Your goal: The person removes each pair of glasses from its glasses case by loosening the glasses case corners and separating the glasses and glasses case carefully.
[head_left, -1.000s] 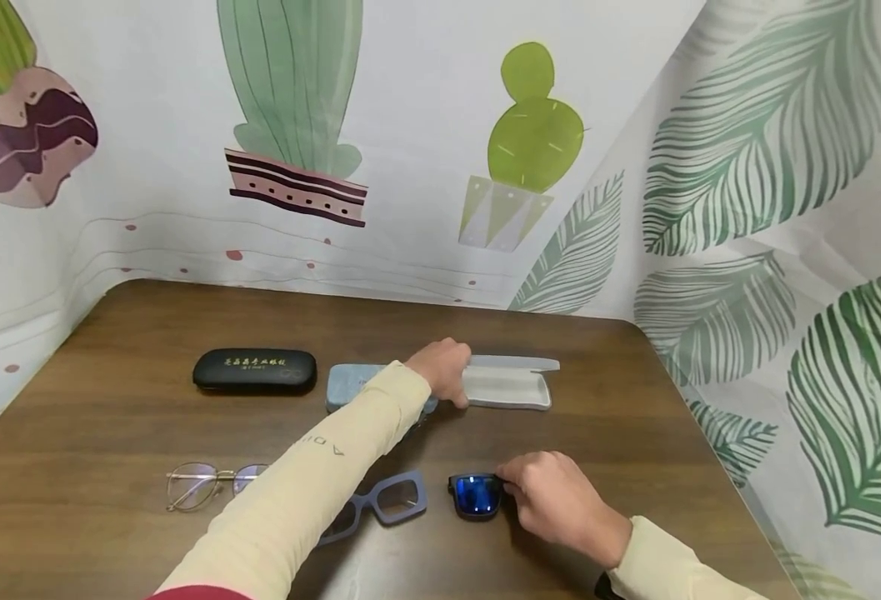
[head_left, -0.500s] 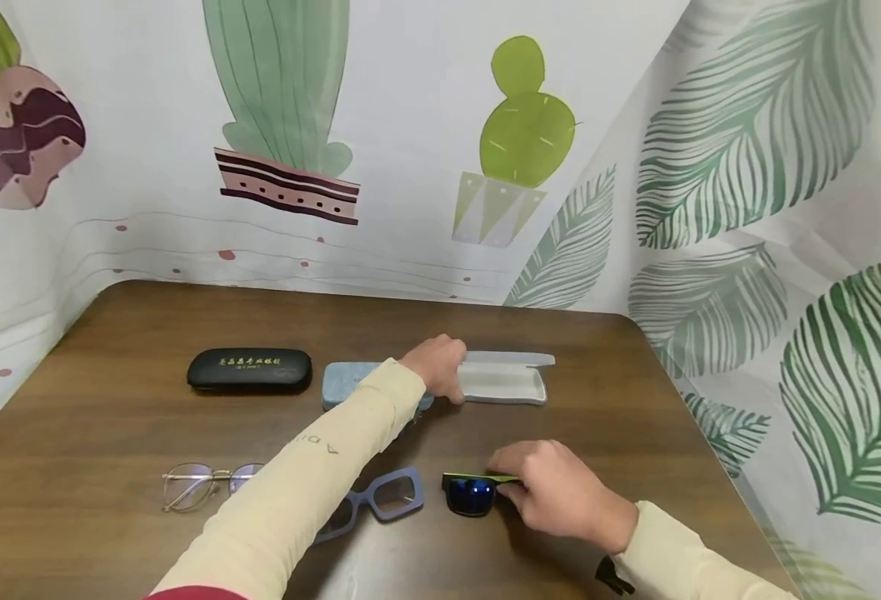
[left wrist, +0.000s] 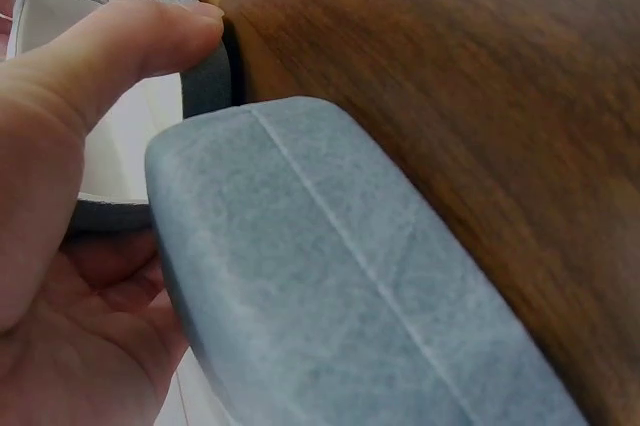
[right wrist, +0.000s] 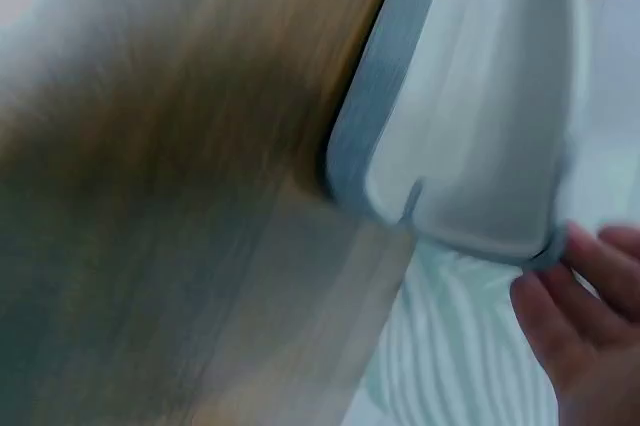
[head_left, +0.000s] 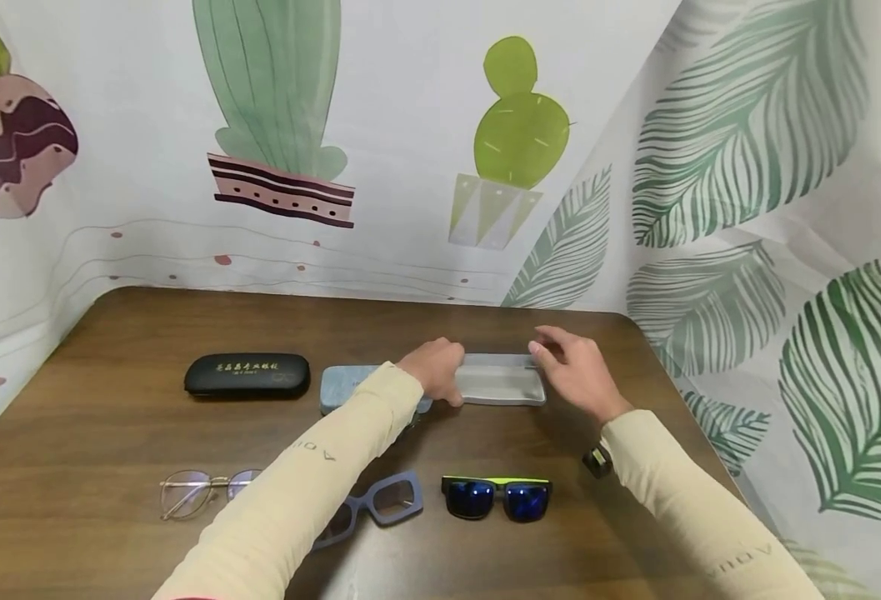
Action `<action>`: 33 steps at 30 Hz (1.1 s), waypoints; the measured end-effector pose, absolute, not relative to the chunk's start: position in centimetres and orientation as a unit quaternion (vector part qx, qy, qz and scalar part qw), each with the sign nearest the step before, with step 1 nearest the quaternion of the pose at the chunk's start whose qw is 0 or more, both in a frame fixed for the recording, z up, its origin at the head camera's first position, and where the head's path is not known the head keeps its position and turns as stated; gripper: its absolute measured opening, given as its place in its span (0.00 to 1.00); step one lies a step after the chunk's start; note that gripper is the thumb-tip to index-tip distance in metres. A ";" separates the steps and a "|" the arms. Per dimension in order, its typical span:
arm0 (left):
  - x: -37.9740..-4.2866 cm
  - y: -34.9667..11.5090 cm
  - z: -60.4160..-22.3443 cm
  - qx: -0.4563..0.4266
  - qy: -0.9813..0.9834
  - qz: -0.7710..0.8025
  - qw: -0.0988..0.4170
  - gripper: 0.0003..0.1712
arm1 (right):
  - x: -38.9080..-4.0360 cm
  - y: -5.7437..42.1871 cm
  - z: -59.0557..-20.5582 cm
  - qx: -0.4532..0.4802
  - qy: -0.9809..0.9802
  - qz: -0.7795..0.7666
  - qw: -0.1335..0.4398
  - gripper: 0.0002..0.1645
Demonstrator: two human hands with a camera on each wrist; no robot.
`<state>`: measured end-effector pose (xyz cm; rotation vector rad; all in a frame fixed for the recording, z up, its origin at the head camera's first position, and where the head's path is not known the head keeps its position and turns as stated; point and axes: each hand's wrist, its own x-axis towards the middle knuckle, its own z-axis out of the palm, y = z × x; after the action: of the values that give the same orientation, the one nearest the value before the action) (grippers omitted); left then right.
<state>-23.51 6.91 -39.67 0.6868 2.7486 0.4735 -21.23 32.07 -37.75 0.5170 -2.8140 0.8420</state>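
Note:
An open glasses case [head_left: 496, 387], grey-blue outside with a pale lining, lies toward the back of the table. My left hand [head_left: 432, 369] grips its left end; in the left wrist view the thumb [left wrist: 150, 36] lies over the rim and the fingers sit at the opposite side. At the right end my right hand [head_left: 581, 375] pinches the corner of the lid [right wrist: 545, 251] between thumb and fingers. Sunglasses [head_left: 526, 502] with blue mirrored lenses and a lime-green top edge lie folded near the front, apart from both hands.
Left of the open case is a closed light-blue glasses case [head_left: 342, 385], partly behind my left forearm. Farther left stands a black glasses case [head_left: 247, 375]. Blue-framed glasses [head_left: 395, 500] and thin metal-framed glasses [head_left: 185, 493] lie in front, partly covered by the sleeve [head_left: 297, 483].
My right hand has let go of the sunglasses and moved back to the right end of the open case. The sunglasses now lie fully visible. My left hand keeps its hold.

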 end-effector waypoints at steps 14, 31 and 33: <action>-23.5 6.1 -38.9 0.253 0.947 0.148 0.132 0.18 | -25.3 32.0 -38.7 0.169 -0.915 0.330 -0.162 0.26; -23.7 6.0 -39.5 0.270 0.944 0.132 0.135 0.15 | -25.1 32.0 -39.6 0.215 -0.924 0.293 -0.123 0.22; -23.6 6.0 -39.4 0.273 0.944 0.133 0.132 0.14 | -24.9 32.0 -39.8 0.229 -0.927 0.274 -0.114 0.24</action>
<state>-23.57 6.04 -39.42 0.7926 2.7385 0.3849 -24.87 32.02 -39.79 0.7774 -3.1451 0.9291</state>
